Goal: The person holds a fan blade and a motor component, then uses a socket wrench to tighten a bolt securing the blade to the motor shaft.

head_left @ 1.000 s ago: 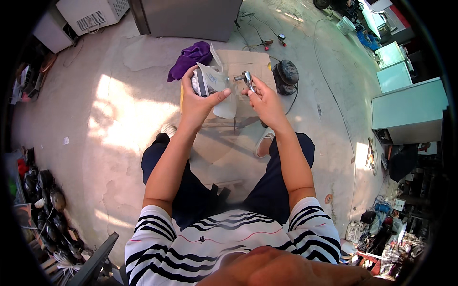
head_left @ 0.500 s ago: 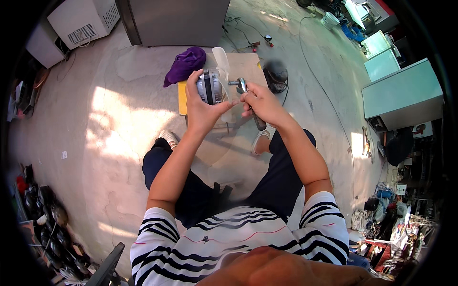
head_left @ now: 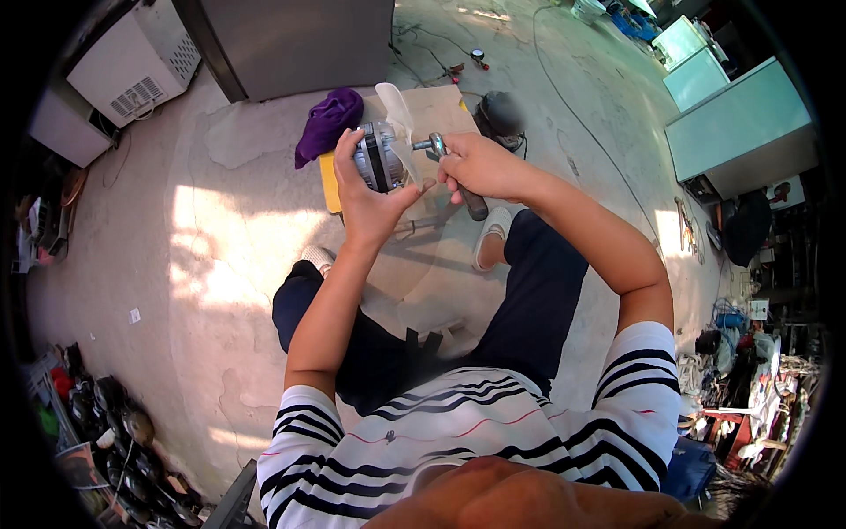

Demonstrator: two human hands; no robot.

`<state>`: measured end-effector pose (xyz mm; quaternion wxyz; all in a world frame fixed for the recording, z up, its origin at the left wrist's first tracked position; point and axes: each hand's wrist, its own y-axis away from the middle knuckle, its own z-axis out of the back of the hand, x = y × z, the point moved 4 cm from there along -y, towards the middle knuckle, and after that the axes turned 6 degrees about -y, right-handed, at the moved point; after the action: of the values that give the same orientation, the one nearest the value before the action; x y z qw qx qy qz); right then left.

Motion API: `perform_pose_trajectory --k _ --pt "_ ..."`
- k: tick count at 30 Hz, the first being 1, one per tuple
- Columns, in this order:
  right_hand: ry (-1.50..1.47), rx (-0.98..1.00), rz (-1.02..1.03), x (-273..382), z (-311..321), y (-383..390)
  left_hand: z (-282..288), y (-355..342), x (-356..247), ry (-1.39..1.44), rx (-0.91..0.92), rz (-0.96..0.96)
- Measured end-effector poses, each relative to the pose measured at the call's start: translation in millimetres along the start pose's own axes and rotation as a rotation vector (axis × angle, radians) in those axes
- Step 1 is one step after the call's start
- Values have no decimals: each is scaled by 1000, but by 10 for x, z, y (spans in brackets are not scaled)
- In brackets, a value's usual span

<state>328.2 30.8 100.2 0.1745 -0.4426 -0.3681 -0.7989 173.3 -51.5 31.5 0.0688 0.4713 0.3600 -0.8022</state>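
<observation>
A small electric fan motor [head_left: 377,159], silver with a dark band, is gripped by my left hand [head_left: 368,203], fingers round its far left side and thumb toward the fan. White fan blades [head_left: 396,108] sit on the motor's right end. My right hand [head_left: 480,166] is closed round a ratchet wrench [head_left: 474,204], its dark handle pointing down toward me. From the wrench head a short metal socket [head_left: 425,145] points left at the middle of the fan; whether it touches the hub I cannot tell.
Beneath my hands stands a low table [head_left: 445,101] with a yellow edge. A purple cloth [head_left: 330,119] lies on its far left corner. Beyond the right edge is a dark round machine [head_left: 500,119]. A grey cabinet [head_left: 300,44] stands behind; a cable [head_left: 573,110] crosses the floor.
The wrench has tilted a little and my right elbow has swung outward to the right. The motor stays in my left hand. The whole view has shifted slightly.
</observation>
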Motion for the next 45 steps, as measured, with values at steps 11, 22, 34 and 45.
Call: perform_pose_trajectory --k 11,22,34,45 --pt "459 -447 593 -324 -246 68 30 -31 -5 200 41 190" --pt "604 -524 986 -901 0 -230 -125 -8 290 717 305 529" --pt "-337 -184 306 -387 -161 70 -20 -26 23 130 71 174" --pt "-284 13 20 -146 17 193 -25 70 -111 34 26 -91"
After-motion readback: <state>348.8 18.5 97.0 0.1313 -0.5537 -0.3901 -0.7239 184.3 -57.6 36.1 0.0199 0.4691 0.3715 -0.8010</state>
